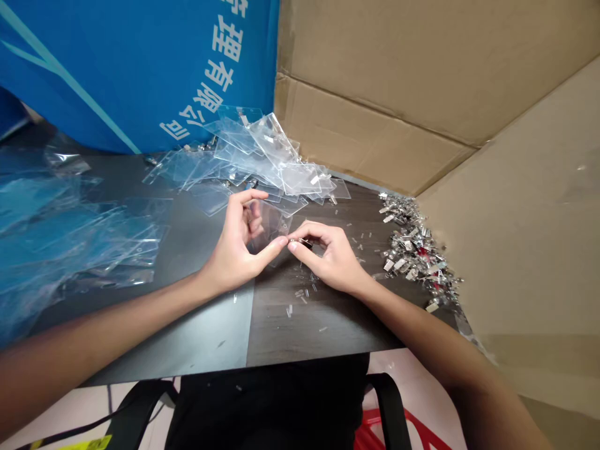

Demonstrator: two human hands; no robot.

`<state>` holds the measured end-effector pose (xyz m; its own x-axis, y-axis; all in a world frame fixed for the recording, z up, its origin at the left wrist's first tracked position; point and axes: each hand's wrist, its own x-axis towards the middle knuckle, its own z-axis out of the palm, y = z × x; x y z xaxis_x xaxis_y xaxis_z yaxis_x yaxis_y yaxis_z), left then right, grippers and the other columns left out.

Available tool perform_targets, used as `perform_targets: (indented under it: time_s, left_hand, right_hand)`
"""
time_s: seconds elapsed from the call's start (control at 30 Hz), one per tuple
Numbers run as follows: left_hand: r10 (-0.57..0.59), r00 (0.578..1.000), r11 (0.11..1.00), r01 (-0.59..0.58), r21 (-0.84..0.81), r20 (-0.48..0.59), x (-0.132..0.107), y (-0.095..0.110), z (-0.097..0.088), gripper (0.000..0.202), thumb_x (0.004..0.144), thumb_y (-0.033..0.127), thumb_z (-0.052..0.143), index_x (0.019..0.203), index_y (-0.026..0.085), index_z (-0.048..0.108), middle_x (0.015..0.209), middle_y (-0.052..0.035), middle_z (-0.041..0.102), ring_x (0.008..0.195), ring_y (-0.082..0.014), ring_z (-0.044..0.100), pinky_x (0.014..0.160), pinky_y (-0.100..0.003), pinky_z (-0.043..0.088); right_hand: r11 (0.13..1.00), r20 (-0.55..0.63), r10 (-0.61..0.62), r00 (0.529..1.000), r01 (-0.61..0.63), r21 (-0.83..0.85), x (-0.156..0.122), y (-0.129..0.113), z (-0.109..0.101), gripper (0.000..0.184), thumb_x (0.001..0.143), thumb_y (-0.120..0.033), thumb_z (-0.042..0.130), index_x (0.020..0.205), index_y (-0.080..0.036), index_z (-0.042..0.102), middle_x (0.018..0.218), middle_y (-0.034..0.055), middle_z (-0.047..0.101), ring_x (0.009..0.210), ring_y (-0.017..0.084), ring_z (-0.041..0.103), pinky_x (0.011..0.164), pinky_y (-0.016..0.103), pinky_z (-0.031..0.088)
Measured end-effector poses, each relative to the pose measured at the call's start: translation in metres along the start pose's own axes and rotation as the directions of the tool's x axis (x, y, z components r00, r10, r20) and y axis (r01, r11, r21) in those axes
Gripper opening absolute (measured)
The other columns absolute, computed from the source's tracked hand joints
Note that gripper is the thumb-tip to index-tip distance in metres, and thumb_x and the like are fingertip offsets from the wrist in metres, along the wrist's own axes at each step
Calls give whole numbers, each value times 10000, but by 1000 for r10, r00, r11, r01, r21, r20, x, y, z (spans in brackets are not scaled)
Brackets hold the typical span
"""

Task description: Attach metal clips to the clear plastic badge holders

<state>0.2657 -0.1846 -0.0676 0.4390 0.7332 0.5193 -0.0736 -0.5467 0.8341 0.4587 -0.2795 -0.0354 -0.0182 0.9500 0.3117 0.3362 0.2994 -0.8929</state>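
At centre frame, above the dark laminate tabletop [300,331], the left hand [232,244] pinches a clear plastic badge holder [268,226] steady, while the right hand [328,259], nearly closed, holds a small silver metal clip [302,242] to its edge.

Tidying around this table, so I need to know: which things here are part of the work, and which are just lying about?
Part of the work:
left hand holding a badge holder
right hand pinching a metal clip
clear holders
clip pile

Lying about:
plastic wrapping
small clear bits
cardboard
blue banner
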Motion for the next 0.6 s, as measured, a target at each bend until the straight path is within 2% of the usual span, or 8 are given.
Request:
perform_targets:
  time_s: [0.17,0.3,0.4,0.5,0.6]
  left_hand:
    - [14,999,999,-13,-42,31,-1,-2,0,692,864,264,873,1440,314,492,1058,-17,433,813,-147,437,688,-293,437]
    - [-30,995,989,44,-139,98,-1,-1,-3,620,928,309,823,1449,296,488,1058,-13,437,828,-152,442,723,-299,456]
    - [-74,990,972,98,-212,119,4,0,-7,578,930,338,818,1430,275,535,1031,-15,488,847,-165,475,742,-303,467]
    - [-223,971,926,238,-293,84,13,7,-12,526,885,318,836,1357,254,613,973,-13,536,842,-171,501,713,-287,464]
    - [-410,912,839,391,-379,35,31,18,-21,495,815,265,840,1271,232,649,930,-7,584,783,-152,533,683,-270,475]
  right_hand:
    - [995,22,-63,998,65,-81,1,-4,-4,138,1016,-261,706,907,-201,764,848,15,754,770,169,632,741,314,479]
    - [991,53,-90,995,95,-100,2,-7,-5,139,1005,-240,699,878,-199,737,807,0,731,722,155,610,710,298,474]
    - [990,63,-78,995,85,-109,4,-10,-5,151,1032,-257,697,922,-198,781,873,19,782,765,164,659,745,303,512]
    - [985,61,-17,998,27,-170,8,-8,-9,161,1052,-275,699,1047,-197,840,977,45,834,814,171,714,790,315,557]
    - [969,29,95,995,-85,-232,17,-3,-20,293,1029,-249,717,1291,-168,819,1009,63,852,780,169,737,759,310,590]
